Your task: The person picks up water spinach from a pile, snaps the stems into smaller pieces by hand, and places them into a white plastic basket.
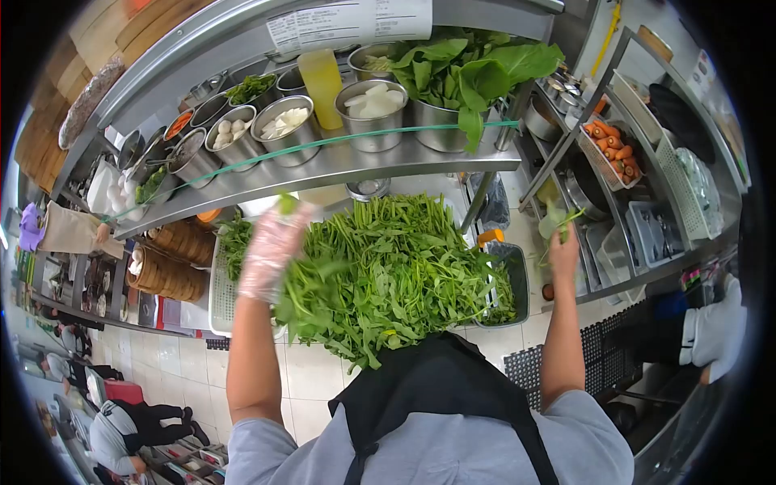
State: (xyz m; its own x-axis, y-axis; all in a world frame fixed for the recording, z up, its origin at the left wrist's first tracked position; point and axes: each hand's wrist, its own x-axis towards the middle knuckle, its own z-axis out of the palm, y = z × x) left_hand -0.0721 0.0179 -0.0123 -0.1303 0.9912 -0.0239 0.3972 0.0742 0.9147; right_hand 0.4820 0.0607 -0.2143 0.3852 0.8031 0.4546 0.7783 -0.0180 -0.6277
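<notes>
A big heap of water spinach, long green stems with narrow leaves, is spread out in front of me. My left hand, in a clear plastic glove and blurred by motion, is closed around a bunch of it at the heap's left side. Leaves from that bunch hang below the hand, and a green tip pokes out above. Off to the right, my bare right hand pinches a leafy green stem, held apart from the heap.
White perforated basket with greens at left; dark bin holding leaf scraps at right. Above, a steel shelf carries several metal pots of cut vegetables. Bamboo steamers stand left, a carrot basket right. Other people stand at both sides.
</notes>
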